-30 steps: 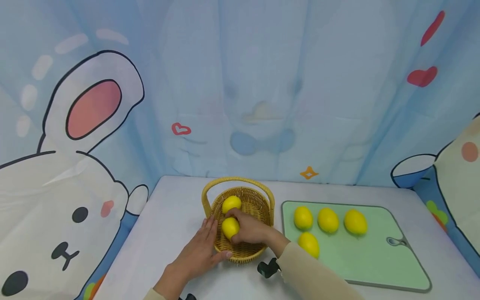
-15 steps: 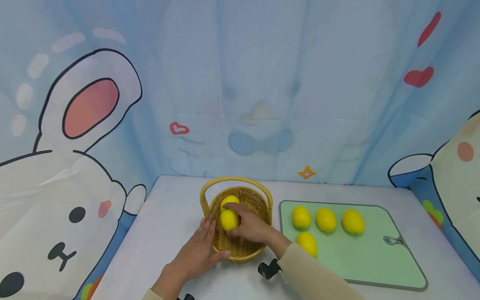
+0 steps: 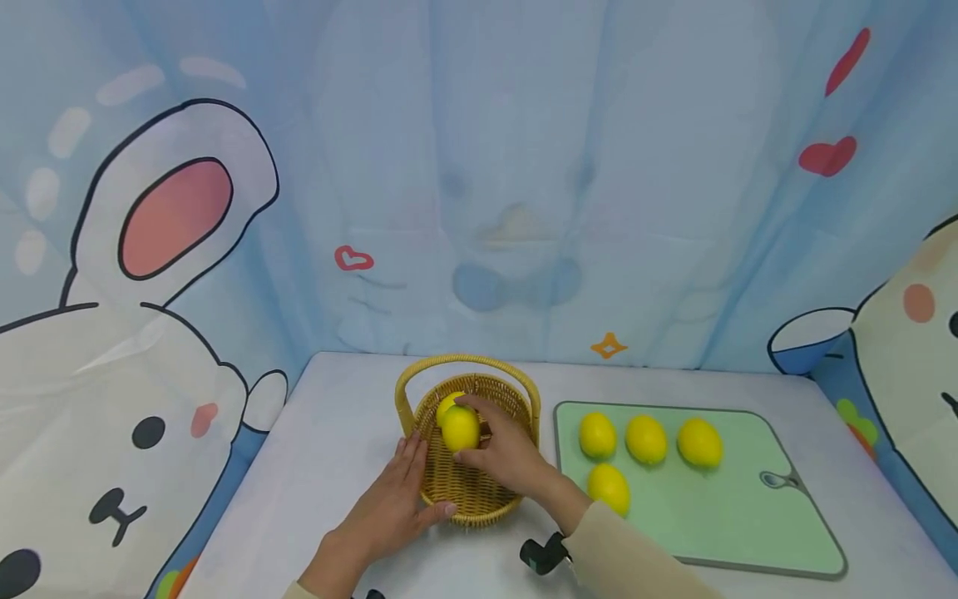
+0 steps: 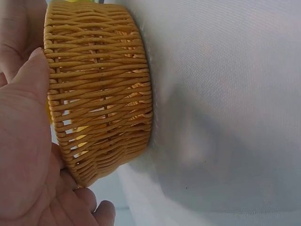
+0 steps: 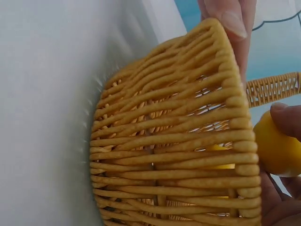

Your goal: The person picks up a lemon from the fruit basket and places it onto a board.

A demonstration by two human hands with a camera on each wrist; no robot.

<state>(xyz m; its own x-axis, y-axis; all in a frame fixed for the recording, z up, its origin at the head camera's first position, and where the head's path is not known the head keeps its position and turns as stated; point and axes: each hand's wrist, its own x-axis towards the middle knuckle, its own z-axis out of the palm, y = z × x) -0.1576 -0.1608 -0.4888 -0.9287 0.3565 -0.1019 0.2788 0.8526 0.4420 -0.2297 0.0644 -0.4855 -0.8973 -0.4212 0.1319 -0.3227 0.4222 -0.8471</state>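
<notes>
In the head view my right hand [image 3: 516, 457] pinches a yellow lemon [image 3: 460, 429] between thumb and fingers over the woven wicker basket [image 3: 471, 492]. Behind it, partly covered, a second lemon [image 3: 446, 404] lies inside the basket. The right wrist view has the held lemon [image 5: 275, 148] above the level of the basket's rim. My left hand [image 3: 389, 509] rests along the basket's left and front rim, fingers stretched out and thumb apart. From the left wrist, the palm and thumb of that hand [image 4: 23, 127] touch the rim of the basket [image 4: 101, 89].
A pale green cutting board [image 3: 748, 516] lies right of the basket, bearing several lemons [image 3: 646, 439]. The basket's arched handle [image 3: 467, 359] rises toward the back. A printed curtain [image 3: 516, 166] hangs behind the white table [image 3: 352, 408].
My right hand has lifted the gripped lemon up from the basket's inside, and it now overlaps the other lemon more. The left hand stays on the rim. The head view has shifted slightly.
</notes>
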